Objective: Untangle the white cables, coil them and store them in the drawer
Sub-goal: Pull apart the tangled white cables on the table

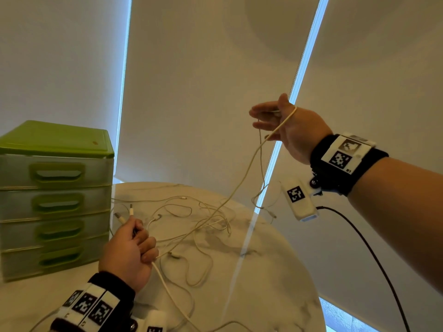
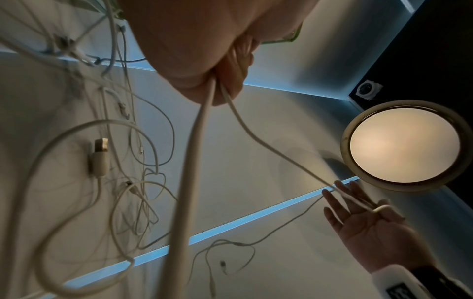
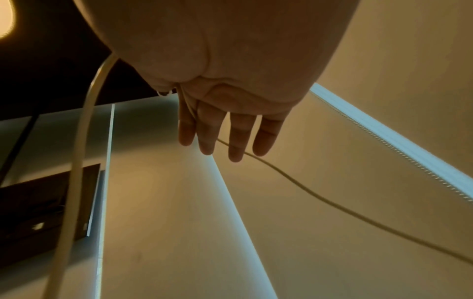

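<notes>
A tangle of white cables (image 1: 203,224) lies on the round marble table (image 1: 275,271). My left hand (image 1: 129,255) grips a bunch of them just above the table, beside the drawer unit; two USB plugs (image 1: 124,215) stick up out of its fist. From the fist one white cable (image 1: 239,185) rises to my right hand (image 1: 275,121), held high at the right. Its fingers are straight and the cable lies looped over the thumb's base. In the right wrist view the thin cable (image 3: 332,204) passes between the fingers (image 3: 207,129). From the left wrist I see the fist (image 2: 204,50) and the raised hand (image 2: 358,218).
A green-topped drawer unit (image 1: 57,202) with several shut translucent drawers stands at the table's left. Roller blinds fill the background. A black cord (image 1: 374,259) hangs from my right wrist camera. A loose USB plug (image 2: 101,155) lies among the cables, and a round ceiling lamp (image 2: 404,145) glows overhead.
</notes>
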Tool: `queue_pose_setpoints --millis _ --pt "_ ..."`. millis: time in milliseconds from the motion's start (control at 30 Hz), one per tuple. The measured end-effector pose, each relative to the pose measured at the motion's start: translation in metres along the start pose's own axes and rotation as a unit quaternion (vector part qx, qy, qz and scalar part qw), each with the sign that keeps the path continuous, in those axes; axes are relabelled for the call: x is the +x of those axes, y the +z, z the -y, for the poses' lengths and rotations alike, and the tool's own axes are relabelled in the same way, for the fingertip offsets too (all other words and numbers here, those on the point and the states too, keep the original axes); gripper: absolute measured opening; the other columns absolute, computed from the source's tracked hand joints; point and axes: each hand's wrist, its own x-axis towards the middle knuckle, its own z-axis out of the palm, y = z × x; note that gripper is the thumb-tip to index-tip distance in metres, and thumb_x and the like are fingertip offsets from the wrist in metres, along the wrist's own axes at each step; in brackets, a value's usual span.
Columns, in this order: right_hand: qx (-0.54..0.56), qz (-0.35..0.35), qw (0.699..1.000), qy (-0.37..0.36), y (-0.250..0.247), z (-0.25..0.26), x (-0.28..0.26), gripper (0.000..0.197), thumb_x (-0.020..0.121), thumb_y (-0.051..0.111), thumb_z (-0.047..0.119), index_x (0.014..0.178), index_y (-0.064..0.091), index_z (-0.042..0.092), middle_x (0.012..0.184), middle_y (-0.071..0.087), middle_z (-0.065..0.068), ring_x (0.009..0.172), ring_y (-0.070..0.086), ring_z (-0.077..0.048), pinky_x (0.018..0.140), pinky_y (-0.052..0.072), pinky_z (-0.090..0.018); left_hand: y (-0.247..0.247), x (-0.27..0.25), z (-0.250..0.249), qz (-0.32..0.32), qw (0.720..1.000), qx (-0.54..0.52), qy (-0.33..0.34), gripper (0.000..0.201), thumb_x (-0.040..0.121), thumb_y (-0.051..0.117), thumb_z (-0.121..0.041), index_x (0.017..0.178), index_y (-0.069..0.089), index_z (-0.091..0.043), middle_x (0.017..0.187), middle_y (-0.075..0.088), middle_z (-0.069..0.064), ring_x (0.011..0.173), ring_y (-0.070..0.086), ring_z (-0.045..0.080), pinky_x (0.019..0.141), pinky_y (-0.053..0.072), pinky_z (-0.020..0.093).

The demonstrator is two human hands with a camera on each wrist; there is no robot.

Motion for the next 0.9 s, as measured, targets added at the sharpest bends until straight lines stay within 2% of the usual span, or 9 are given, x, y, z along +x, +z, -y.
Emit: queue_pose_setpoints --millis 200,333,400,467,533,633,733,833,900 --pt "0.003 0.049 0.999 0.016 0.019 0.011 -0.011 0.06 0.104 0.017 0.048 0.112 0.069 0.019 0.117 0.074 0.002 0.108 0.069 -0.018 0.082 0.045 -0.036 0.0 0.002 0.003 0.013 0.999 0.045 0.019 0.03 0.099 0.047 -0.03 0.071 0.048 -0.019 0.047 0.029 -0.008 0.034 0.023 0.006 0.033 0.016 0.016" --pt "0.022 0.145 0.989 0.026 0.037 0.012 -0.029 0.06 0.102 0.021 0.05 0.113 0.069 0.017 0.12 0.072 -0.002 0.112 0.068 -0.021 0.09 0.046 -0.048 0.003 -0.005 0.008 0.059 0.988 0.13 0.061 0.008 0.092 0.061 -0.022 0.089 0.057 -0.014 0.055 0.03 -0.005 0.041 0.026 0.007 0.035 0.02 0.018" --pt "0.016 0.198 0.979 0.035 0.049 0.01 -0.041 0.059 0.099 0.023 0.05 0.114 0.069 0.017 0.121 0.072 -0.004 0.112 0.067 -0.023 0.096 0.044 -0.056 0.005 -0.011 0.01 0.111 0.976 0.176 0.066 0.031 0.079 0.072 -0.023 0.105 0.062 -0.01 0.058 0.029 -0.004 0.044 0.025 0.008 0.037 0.023 0.019" --pt "-0.01 0.248 0.968 0.042 0.062 0.008 -0.056 0.059 0.098 0.023 0.052 0.115 0.068 0.019 0.121 0.072 -0.001 0.112 0.067 -0.022 0.099 0.046 -0.055 0.009 -0.016 0.011 0.166 0.965 0.196 0.046 0.063 0.061 0.088 -0.031 0.118 0.065 -0.016 0.06 0.029 -0.003 0.046 0.025 0.01 0.039 0.025 0.02" --pt "-0.058 0.286 0.955 0.043 0.075 0.003 -0.07 0.059 0.1 0.022 0.054 0.119 0.067 0.02 0.122 0.071 0.002 0.111 0.068 -0.017 0.098 0.049 -0.051 0.011 -0.022 0.014 0.211 0.959 0.188 0.019 0.08 0.047 0.095 -0.037 0.12 0.066 -0.025 0.059 0.03 -0.003 0.046 0.025 0.011 0.04 0.026 0.02" --pt "-0.075 0.327 0.94 0.063 0.09 -0.006 -0.081 0.055 0.101 0.026 0.049 0.123 0.066 0.017 0.12 0.072 0.0 0.11 0.068 -0.015 0.099 0.05 -0.048 0.015 -0.028 0.019 0.225 0.953 0.201 0.022 0.05 0.069 0.082 -0.026 0.117 0.067 -0.028 0.058 0.03 0.0 0.048 0.022 0.014 0.042 0.023 0.022" --pt "-0.058 0.354 0.93 0.082 0.101 -0.016 -0.086 0.049 0.104 0.029 0.042 0.125 0.065 0.015 0.117 0.073 -0.004 0.109 0.068 -0.019 0.097 0.049 -0.048 0.016 -0.031 0.025 0.208 0.946 0.243 0.051 0.014 0.087 0.069 -0.023 0.1 0.069 -0.019 0.06 0.036 0.007 0.047 0.025 0.015 0.042 0.025 0.023" --pt "-0.063 0.381 0.92 0.075 0.106 -0.021 -0.087 0.045 0.103 0.035 0.039 0.126 0.064 0.013 0.111 0.075 -0.008 0.104 0.07 -0.02 0.094 0.049 -0.049 0.019 -0.035 0.026 0.196 0.929 0.299 0.092 0.013 0.091 0.064 -0.027 0.085 0.067 -0.015 0.067 0.053 0.012 0.045 0.03 0.013 0.041 0.028 0.024" --pt "-0.074 0.4 0.912 0.063 0.106 -0.023 -0.084 0.037 0.103 0.04 0.032 0.126 0.063 0.014 0.106 0.075 -0.01 0.099 0.07 -0.021 0.09 0.051 -0.044 0.02 -0.034 0.027 0.185 0.93 0.301 0.105 0.011 0.092 0.064 -0.03 0.097 0.068 -0.022 0.07 0.059 0.009 0.045 0.031 0.012 0.042 0.028 0.025"
